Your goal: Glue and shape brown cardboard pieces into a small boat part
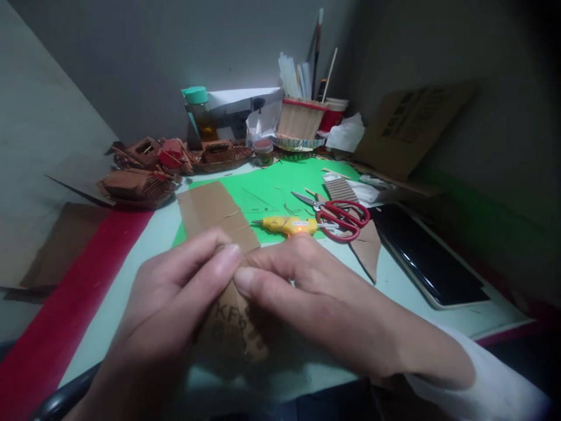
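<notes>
Both hands pinch one piece of printed cardboard [230, 327] close to the camera, thumbs side by side at its upper edge. My left hand [184, 286] grips it from the left, my right hand [302, 286] from the right. Dark letters show on its face below the thumbs. Just beyond the hands, a flat cardboard strip [210, 204] lies on the green sheet [280, 175]. A yellow glue gun [287, 225] rests behind my right hand, beside red-handled scissors [346, 219].
Brown model boats [138, 184] stand at the back left, near a bottle with a teal cap [201, 114]. A stick-walled holder [301, 120] with brushes is at the back. A black-screened phone [425, 251] and cardboard scraps [368, 248] lie at the right.
</notes>
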`<control>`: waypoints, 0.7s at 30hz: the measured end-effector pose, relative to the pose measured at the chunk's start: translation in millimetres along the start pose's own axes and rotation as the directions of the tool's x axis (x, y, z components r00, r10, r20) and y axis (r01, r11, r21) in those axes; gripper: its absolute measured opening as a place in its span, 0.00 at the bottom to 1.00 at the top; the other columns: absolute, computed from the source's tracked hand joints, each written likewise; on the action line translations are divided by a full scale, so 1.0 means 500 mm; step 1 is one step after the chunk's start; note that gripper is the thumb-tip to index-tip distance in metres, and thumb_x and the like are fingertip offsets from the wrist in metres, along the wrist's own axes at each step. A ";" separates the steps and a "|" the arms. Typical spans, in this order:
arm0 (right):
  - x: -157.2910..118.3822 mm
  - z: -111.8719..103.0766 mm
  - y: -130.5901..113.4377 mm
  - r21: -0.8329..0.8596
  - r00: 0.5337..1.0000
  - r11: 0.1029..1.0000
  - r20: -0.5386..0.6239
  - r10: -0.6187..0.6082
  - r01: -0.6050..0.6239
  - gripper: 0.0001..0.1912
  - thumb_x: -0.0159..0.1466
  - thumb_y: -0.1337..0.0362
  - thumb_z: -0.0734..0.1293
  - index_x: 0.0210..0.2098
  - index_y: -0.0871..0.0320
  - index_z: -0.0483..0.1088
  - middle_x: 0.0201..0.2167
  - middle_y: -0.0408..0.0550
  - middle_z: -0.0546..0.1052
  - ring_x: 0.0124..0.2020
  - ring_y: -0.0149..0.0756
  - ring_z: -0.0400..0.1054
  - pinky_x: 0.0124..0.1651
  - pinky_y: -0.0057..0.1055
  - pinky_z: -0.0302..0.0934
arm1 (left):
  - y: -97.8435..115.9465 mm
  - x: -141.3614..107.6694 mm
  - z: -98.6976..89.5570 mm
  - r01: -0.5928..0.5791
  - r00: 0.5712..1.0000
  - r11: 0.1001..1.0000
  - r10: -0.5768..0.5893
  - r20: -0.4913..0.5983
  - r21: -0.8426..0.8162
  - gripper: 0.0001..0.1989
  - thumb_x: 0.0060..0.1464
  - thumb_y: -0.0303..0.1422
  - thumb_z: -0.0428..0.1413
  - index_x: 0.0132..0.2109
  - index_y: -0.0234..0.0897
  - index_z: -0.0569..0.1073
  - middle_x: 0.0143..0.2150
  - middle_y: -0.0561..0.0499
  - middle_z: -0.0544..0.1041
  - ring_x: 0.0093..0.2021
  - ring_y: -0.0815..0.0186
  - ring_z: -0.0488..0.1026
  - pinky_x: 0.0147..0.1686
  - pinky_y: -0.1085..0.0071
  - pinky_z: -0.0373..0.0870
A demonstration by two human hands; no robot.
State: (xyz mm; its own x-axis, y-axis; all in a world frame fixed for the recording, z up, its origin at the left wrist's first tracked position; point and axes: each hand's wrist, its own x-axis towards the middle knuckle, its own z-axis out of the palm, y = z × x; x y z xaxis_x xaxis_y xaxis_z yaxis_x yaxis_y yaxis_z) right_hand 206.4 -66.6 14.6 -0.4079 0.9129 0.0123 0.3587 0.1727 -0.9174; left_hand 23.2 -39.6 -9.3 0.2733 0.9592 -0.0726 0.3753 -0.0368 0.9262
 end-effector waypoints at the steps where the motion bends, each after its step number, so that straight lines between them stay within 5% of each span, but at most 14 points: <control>1: 0.000 0.000 0.000 -0.018 1.000 1.000 0.000 0.008 -0.008 0.22 0.72 0.61 0.58 0.21 0.59 0.58 0.20 0.37 0.60 0.23 0.23 0.55 0.24 0.26 0.46 | 0.000 0.000 0.001 0.023 1.000 1.000 -0.023 0.000 -0.014 0.21 0.54 0.54 0.57 0.27 0.43 0.69 0.25 0.55 0.68 0.25 0.65 0.64 0.19 0.73 0.61; 13: -0.047 0.001 0.007 -0.119 0.988 0.987 0.097 0.122 -0.110 0.11 0.71 0.58 0.61 0.33 0.55 0.64 0.32 0.36 0.71 0.33 0.27 0.64 0.33 0.26 0.55 | 0.006 -0.003 0.002 0.090 0.996 0.996 -0.090 -0.004 -0.009 0.22 0.52 0.55 0.58 0.26 0.42 0.67 0.26 0.55 0.69 0.25 0.66 0.64 0.19 0.75 0.62; 21: -0.029 -0.002 -0.003 -0.163 0.986 0.980 0.108 0.129 -0.111 0.13 0.70 0.57 0.62 0.32 0.57 0.66 0.30 0.42 0.71 0.33 0.32 0.64 0.30 0.28 0.49 | 0.006 0.005 0.007 -0.104 0.993 0.988 0.110 -0.052 0.115 0.19 0.59 0.48 0.55 0.25 0.43 0.66 0.22 0.57 0.66 0.25 0.67 0.64 0.19 0.78 0.62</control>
State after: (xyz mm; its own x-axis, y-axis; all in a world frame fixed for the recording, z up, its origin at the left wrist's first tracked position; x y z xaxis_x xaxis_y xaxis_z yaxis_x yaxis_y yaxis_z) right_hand 212.3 -79.6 16.2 -0.4465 0.8822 -0.1494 0.5339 0.1287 -0.8357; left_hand 28.3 -38.6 -7.9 0.2661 0.9627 0.0495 0.4444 -0.1681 0.8799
